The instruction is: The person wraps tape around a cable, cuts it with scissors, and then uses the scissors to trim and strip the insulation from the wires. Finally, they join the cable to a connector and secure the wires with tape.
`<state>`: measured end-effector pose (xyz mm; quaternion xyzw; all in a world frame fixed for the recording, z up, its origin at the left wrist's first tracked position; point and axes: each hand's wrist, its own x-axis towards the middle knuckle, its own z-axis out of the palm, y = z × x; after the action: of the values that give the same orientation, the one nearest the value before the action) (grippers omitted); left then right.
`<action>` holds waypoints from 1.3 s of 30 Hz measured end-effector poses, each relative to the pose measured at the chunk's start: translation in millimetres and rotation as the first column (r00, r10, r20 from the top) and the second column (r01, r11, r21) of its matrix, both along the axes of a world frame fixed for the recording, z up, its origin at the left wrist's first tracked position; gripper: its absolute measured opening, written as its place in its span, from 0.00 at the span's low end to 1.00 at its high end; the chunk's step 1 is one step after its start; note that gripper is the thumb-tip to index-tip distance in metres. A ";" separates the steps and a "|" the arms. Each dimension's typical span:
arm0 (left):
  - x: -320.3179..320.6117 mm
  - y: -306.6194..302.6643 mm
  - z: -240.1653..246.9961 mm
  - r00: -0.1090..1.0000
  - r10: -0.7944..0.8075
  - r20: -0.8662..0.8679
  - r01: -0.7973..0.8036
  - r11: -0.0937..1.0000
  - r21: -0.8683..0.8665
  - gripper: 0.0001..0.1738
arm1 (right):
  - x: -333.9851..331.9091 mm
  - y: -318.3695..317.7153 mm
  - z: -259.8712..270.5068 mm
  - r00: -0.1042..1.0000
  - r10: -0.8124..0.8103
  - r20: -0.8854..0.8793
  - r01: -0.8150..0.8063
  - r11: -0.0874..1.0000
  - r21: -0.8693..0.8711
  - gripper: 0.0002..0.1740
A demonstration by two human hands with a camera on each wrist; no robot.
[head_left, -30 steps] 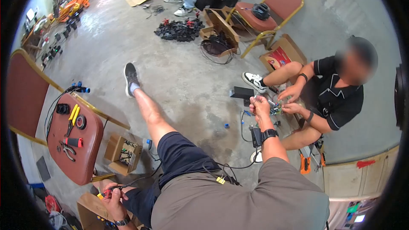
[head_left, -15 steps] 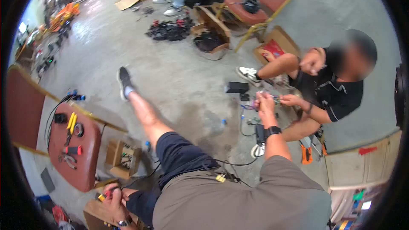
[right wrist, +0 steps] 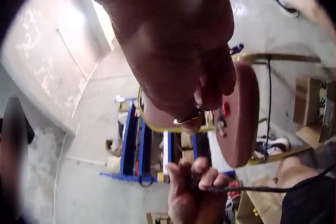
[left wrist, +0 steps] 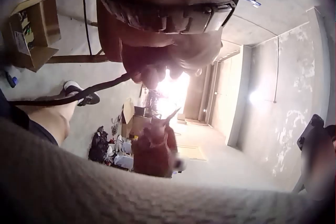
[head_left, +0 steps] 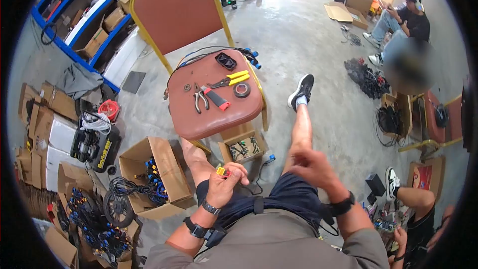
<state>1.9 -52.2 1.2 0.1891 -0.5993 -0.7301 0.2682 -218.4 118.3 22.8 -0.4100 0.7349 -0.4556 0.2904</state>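
My left hand (head_left: 224, 185) grips a black cable (left wrist: 97, 88) whose yellow connector (head_left: 220, 171) shows beside the thumb, with a bit of red next to it. The cable trails from this hand toward my lap, as the right wrist view shows. My right hand (head_left: 316, 169) hangs over my thigh, its fingers bent together. A small pale piece (right wrist: 188, 122) shows at its fingertips in the right wrist view; I cannot tell what it is. Ahead, the chair seat (head_left: 199, 124) carries pliers (head_left: 200, 102), a yellow-handled wire stripper (head_left: 231, 79), a red-and-black tool (head_left: 216, 98) and black tape (head_left: 242, 89).
An open carton (head_left: 181, 179) of cables stands left of my legs, with another box (head_left: 67, 169) of blue-tipped cables further left. A small box (head_left: 230, 152) of parts sits below the chair. Blue shelving (head_left: 59, 45) lines the wall. A seated person's knee (head_left: 418, 198) is at right.
The head view has swung left toward the chair. My right hand has come back from the seated person's hands to in front of my body. The left hand still holds the cable.
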 end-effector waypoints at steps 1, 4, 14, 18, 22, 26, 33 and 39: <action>1.4 2.5 4.8 0.999 0.032 0.023 -0.035 0.987 0.154 0.12 | 12.8 -22.3 9.0 0.995 0.100 -0.002 -0.100 0.994 -0.048 0.20; 4.5 2.9 12.8 0.993 0.108 0.054 -0.119 0.952 0.283 0.12 | 46.8 -74.2 3.6 0.950 0.304 -0.069 -0.312 0.938 -0.149 0.18; 16.0 -24.1 -5.3 0.969 0.112 0.220 -0.150 0.975 0.163 0.07 | 74.2 -104.4 -10.2 0.778 0.486 -0.399 -0.504 0.861 0.066 0.18; 19.2 -31.8 -15.6 0.952 0.042 0.304 -0.098 0.980 0.171 0.05 | 67.2 -109.3 1.4 0.730 0.604 -0.321 -0.579 0.795 0.179 0.18; 23.0 -45.7 -30.5 0.944 -0.006 0.331 -0.096 0.952 0.291 0.07 | 19.8 -147.0 10.0 0.787 0.453 -0.419 -0.475 0.878 0.056 0.13; 26.8 -64.0 -36.7 0.941 -0.066 0.333 -0.058 0.935 0.349 0.07 | -79.9 -236.2 -5.8 0.704 0.256 -0.662 -0.147 0.965 0.217 0.20; 36.8 -85.0 -46.0 0.932 -0.044 0.360 -0.073 0.949 0.305 0.09 | -148.8 -342.7 -34.7 0.533 0.521 -0.667 -0.354 0.853 0.383 0.29; 32.0 -85.8 -47.6 0.909 -0.046 0.414 -0.113 0.929 0.353 0.10 | -151.3 -358.5 -35.8 0.382 0.636 -0.670 -0.431 0.764 0.479 0.22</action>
<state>33.9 -138.0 -46.4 0.3973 -0.4910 -0.7678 0.1070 -369.7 -240.2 -13.0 -0.7486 0.6552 -0.0126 0.1013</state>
